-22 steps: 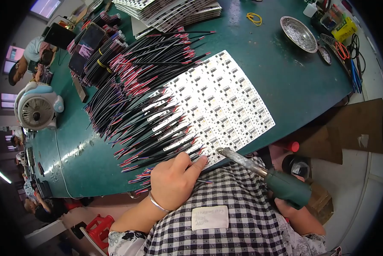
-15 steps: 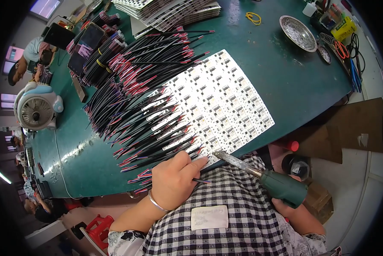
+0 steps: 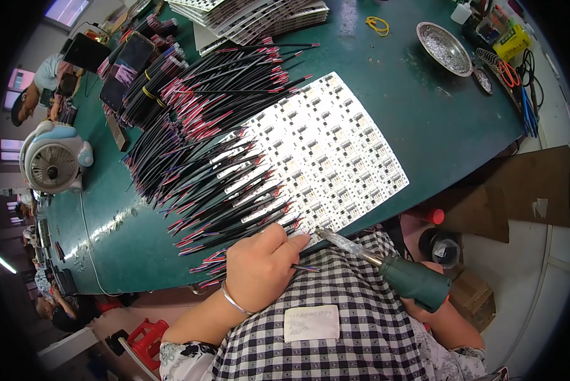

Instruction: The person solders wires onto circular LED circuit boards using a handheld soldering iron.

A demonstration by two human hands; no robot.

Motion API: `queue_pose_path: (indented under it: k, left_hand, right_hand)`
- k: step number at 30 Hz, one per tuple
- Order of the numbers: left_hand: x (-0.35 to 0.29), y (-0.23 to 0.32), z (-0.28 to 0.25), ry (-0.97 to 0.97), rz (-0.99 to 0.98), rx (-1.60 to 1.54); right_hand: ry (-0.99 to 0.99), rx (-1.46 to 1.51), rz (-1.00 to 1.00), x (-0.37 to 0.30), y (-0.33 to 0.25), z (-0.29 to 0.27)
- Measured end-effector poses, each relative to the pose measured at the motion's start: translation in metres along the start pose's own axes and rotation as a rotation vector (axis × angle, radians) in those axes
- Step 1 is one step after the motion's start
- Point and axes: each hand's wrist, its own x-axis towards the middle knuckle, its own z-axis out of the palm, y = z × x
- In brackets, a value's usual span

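Note:
A white circuit board panel (image 3: 345, 149) lies near the front edge of the table, with rows of small dark parts on it. Black cables with red and blue ends are fixed along its left side. My left hand (image 3: 259, 263) is closed on a thin dark cable (image 3: 306, 268), whose end pokes out below the fingers. Its index fingertip presses on the panel's near corner. My right hand (image 3: 424, 305) grips the thick green handle of a soldering iron (image 3: 415, 280), partly hidden behind it. The metal tip reaches the panel right beside my left fingertip.
Loose black cables (image 3: 234, 82) and banded bundles cover the table's left part. Panels (image 3: 253, 19) are stacked at the back. A metal dish (image 3: 444, 49) stands far right, near a yellow packet (image 3: 512, 42). A fan (image 3: 53, 162) stands left. Other people sit beyond.
The soldering iron and my right hand have moved slightly left and down, bringing the tip closer to my left fingertip. The cable end below my left hand has shifted a little right.

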Motion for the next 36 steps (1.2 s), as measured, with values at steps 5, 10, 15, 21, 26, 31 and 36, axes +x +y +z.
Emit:
queue_pose_path:
  k: [5,10,15,21,26,31,36]
  left_hand:
    - [0.004,-0.001,-0.002,-0.009,0.032,0.035]
    - [-0.001,-0.003,-0.003,-0.041,0.044,0.022]
    - [0.006,0.002,-0.038,0.080,0.063,-0.064]
    - [0.063,-0.050,-0.119,0.343,-0.138,0.274]
    - [0.054,-0.170,-0.121,0.273,-0.361,0.305]
    - [0.048,-0.191,-0.104,0.255,-0.305,0.418]
    - [0.115,-0.144,-0.113,0.208,-0.079,0.239]
  right_hand:
    - [0.058,0.044,-0.028,-0.003,0.002,0.000]
    - [0.314,0.649,0.239,0.000,0.004,0.008]
    - [0.358,0.745,0.188,0.005,0.023,0.015]
    - [0.537,0.763,0.169,0.022,0.028,0.014]
    - [0.593,0.776,0.238,0.026,0.040,0.010]
    - [0.600,0.757,0.246,0.051,0.034,-0.002]
    - [0.564,0.706,0.214,0.079,0.031,-0.008]
